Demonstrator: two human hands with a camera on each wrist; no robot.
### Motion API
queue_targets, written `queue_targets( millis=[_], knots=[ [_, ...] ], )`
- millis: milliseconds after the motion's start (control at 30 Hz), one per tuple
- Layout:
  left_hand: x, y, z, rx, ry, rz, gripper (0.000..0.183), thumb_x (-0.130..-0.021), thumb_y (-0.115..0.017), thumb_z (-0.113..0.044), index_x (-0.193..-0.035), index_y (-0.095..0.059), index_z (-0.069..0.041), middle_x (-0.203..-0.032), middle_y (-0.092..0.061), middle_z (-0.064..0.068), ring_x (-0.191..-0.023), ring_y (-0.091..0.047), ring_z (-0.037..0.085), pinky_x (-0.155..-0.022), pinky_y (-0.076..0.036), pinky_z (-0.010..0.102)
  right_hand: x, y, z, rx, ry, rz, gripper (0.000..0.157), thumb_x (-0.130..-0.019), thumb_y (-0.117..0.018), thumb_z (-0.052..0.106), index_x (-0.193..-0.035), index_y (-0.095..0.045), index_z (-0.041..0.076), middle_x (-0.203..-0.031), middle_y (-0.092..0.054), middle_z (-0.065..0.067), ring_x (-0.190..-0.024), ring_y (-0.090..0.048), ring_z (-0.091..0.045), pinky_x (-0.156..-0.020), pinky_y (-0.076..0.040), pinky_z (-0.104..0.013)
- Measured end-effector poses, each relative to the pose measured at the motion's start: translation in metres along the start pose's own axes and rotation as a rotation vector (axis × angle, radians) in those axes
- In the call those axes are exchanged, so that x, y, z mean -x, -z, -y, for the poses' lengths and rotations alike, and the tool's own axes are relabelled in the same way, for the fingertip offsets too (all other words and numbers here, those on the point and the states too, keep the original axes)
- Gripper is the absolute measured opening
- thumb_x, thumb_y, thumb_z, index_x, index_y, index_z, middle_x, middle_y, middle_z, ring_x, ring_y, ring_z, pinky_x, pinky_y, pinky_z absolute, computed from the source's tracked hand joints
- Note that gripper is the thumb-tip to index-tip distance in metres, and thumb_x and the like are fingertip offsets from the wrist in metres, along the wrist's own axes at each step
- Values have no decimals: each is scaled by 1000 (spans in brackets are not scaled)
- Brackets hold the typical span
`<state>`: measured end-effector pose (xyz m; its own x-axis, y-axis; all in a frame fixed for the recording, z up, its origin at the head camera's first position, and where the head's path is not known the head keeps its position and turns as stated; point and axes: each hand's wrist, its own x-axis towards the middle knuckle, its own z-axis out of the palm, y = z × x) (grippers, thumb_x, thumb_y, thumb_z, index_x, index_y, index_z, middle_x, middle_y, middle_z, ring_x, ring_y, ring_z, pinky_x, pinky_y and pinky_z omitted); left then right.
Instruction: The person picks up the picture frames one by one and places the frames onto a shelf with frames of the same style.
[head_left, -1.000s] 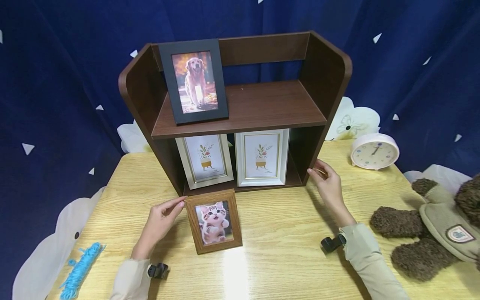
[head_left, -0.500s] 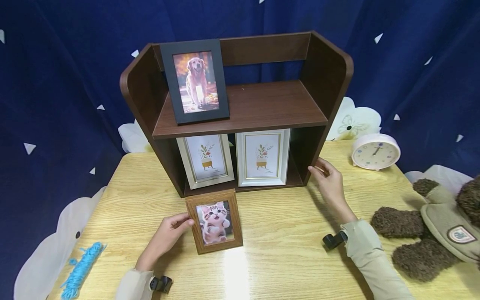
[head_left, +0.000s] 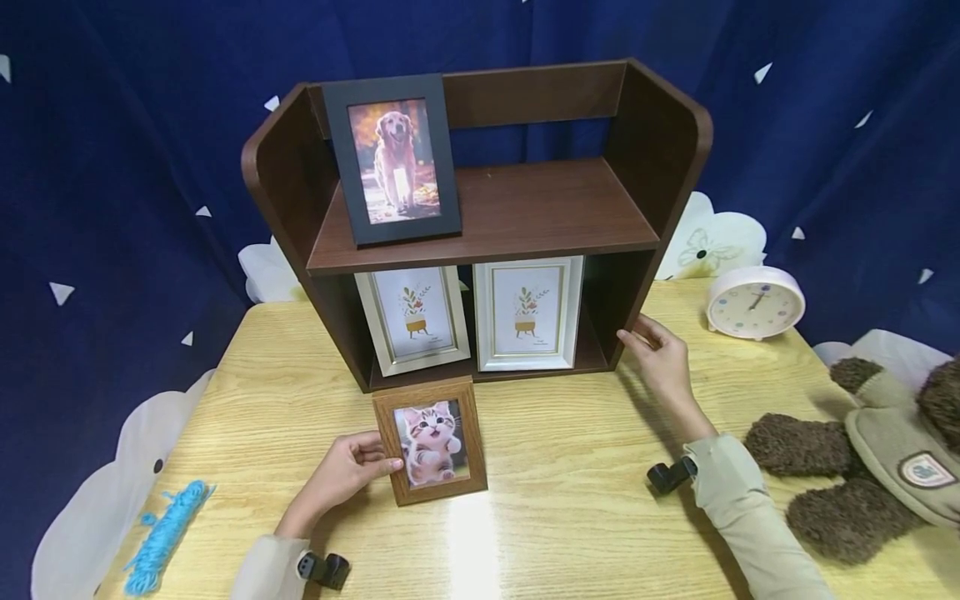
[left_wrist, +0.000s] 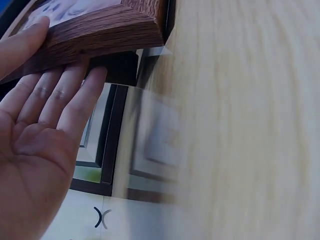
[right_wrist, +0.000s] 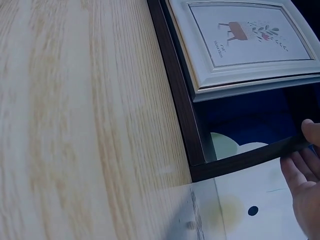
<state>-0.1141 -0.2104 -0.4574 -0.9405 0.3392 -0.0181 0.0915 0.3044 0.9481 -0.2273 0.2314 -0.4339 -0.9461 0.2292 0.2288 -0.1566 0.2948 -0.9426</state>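
i log one hank of blue cord [head_left: 165, 537]; the left hand [head_left: 345, 472], thumb and fingers pinching the left edge of one brown wooden kitten-photo frame [head_left: 430, 446], just in front of one dark brown bookshelf [head_left: 555, 200]. next, the right hand [head_left: 666, 372], gripping the bookshelf's right side panel; one round clock [head_left: 756, 307]; one brown teddy bear [head_left: 888, 446].

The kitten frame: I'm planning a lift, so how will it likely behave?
The kitten frame is probably stiff, given its thick, wood-look border. Held by the left hand at one side only, it may twist when lifted. Its straight edges suggest tipping rather than rolling.
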Motion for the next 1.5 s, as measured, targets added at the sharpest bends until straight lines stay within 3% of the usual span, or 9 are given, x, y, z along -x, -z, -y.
queue_targets(
  millis=[100,267,400,533,967,1200,1500],
  knots=[
    [-1,0,0,44,1,35,41,-85,-68,-5,-116,-56,18,-108,-63,32,-89,-67,4,-81,-55,22,-1,1,0,2,-11,9,44,-89,-67,14,-128,-56,-3,-126,-57,-25,-103,-59,3,-82,-48,-7],
    [-3,-2,-1,79,-9,73,41,-85,-67,-3,-116,-52,21,-109,-61,35,-91,-67,4,-82,-55,22,-3,2,-1,0,-16,12,42,-89,-67,13,-127,-57,-4,-124,-58,-23,-97,-58,8,-81,-49,-7],
    [-4,-3,-2,63,-14,74,36,-84,-66,-1,-109,-53,21,-101,-64,33,-84,-66,3,-76,-56,21,-4,3,0,-28,-16,8,42,-88,-68,12,-125,-58,-4,-111,-67,-2,-91,-59,10,-80,-50,-8],
    [-5,-3,-3,48,-10,76,32,-84,-66,0,-105,-54,21,-93,-66,30,-77,-64,2,-70,-56,20,-4,3,3,-62,-12,10,41,-87,-69,8,-123,-58,-8,-95,-64,18,-90,-60,9,-80,-50,-8],
    [-6,-6,-2,66,-3,76,37,-84,-65,-1,-110,-51,22,-97,-65,30,-81,-64,4,-74,-55,20,-4,1,3,-81,-36,-44,40,-85,-71,9,-120,-61,-7,-84,-62,25,-85,-61,9,-77,-51,-8],
    [-4,-7,1,79,12,114,36,-84,-65,0,-109,-51,22,-96,-65,29,-79,-64,3,-72,-55,20,1,1,15,-102,-48,-48,38,-85,-70,5,-117,-60,-11,-83,-63,23,-84,-62,8,-76,-51,-8],
    [-5,-7,1,84,-50,105,35,-83,-63,3,-110,-50,22,-98,-63,31,-82,-62,1,-75,-55,20,-2,0,7,-84,-39,-70,36,-85,-71,7,-116,-62,-8,-83,-62,24,-83,-62,9,-74,-52,-8]
  ],
)
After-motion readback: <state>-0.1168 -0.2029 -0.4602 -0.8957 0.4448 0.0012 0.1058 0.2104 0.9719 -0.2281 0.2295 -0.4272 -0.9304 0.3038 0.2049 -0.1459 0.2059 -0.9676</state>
